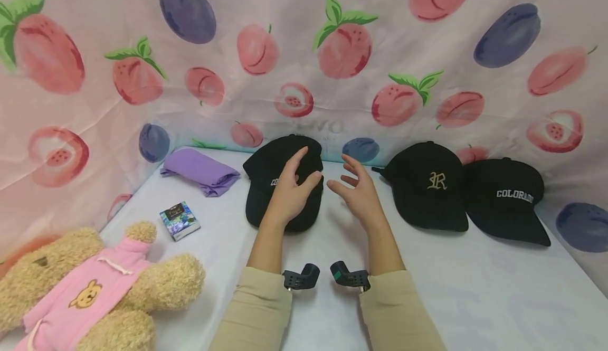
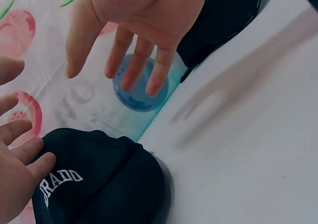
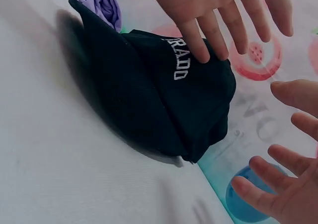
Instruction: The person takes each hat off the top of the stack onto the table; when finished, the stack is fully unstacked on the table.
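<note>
My left hand [image 1: 291,195] is held up in front of a black cap [image 1: 261,203] with white lettering, overlapping it in the head view. Its fingers are relaxed and hold nothing. To the right of that cap, my right hand [image 1: 359,198] is raised with fingers spread and slightly bent, also holding nothing. The palms face each other with a gap between them. In the right wrist view the same cap [image 3: 134,100] lies on the white surface, its white letters ending in RADO; the left hand [image 3: 213,15] shows above it and the right hand [image 3: 293,184] at the lower right.
Two more black caps stand at the right, one with a gold letter [image 1: 427,198], one reading COLORADO [image 1: 503,208]. A folded purple cloth [image 1: 199,171], a small flowered box [image 1: 180,221] and a teddy bear in pink [image 1: 95,293] lie at the left. A fruit-print curtain [image 1: 304,60] hangs behind.
</note>
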The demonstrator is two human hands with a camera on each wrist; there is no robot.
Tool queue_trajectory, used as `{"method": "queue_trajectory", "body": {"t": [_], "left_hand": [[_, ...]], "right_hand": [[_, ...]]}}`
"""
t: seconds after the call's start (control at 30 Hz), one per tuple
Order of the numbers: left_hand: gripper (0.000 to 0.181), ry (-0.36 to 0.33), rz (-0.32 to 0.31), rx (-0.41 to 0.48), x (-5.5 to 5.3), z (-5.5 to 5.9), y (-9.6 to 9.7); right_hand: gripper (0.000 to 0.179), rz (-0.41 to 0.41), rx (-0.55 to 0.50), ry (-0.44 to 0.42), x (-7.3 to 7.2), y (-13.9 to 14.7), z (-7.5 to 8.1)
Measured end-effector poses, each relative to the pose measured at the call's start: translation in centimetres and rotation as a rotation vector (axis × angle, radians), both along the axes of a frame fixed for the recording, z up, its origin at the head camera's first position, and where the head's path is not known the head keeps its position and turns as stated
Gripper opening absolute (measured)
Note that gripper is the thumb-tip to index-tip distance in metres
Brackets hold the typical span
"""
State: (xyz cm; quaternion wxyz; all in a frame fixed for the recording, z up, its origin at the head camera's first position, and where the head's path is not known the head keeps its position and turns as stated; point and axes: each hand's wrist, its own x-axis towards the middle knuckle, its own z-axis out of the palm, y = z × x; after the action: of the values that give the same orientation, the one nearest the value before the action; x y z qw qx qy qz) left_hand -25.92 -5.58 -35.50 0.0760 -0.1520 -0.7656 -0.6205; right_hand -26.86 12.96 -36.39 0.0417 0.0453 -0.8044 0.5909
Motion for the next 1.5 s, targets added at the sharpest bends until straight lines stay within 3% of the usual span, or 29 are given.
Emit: {"method": "queue_trajectory", "body": {"t": [0.6, 1.0, 1.1, 1.27, 1.5], "left_hand": [[0.063, -0.007, 0.102, 0.047, 0.2, 0.9, -2.0], [0.061, -0.058, 0.185, 0.076, -0.2, 0.3, -4.0], [0.061, -0.092, 0.207, 0.104, -0.3, 0.1, -4.2], [0.065, -0.216, 0.279, 0.121, -0.2, -0.3, -4.4], [0.06, -0.277, 0.291, -0.028, -0.3, -0.9, -5.3]], "right_hand": [[0.074, 0.033, 0.052, -0.036, 0.1, -1.6, -1.0], [0.074, 0.033, 0.094, -0.032, -0.1, -2.5, -1.5], [0.074, 0.04, 0.108, -0.024, -0.1, -2.4, -1.6], [0.075, 0.066, 0.122, -0.025, -0.2, -2.5, -2.2], [0.076, 0.086, 0.089, -0.026, -0.3, -3.2, -2.4]]}}
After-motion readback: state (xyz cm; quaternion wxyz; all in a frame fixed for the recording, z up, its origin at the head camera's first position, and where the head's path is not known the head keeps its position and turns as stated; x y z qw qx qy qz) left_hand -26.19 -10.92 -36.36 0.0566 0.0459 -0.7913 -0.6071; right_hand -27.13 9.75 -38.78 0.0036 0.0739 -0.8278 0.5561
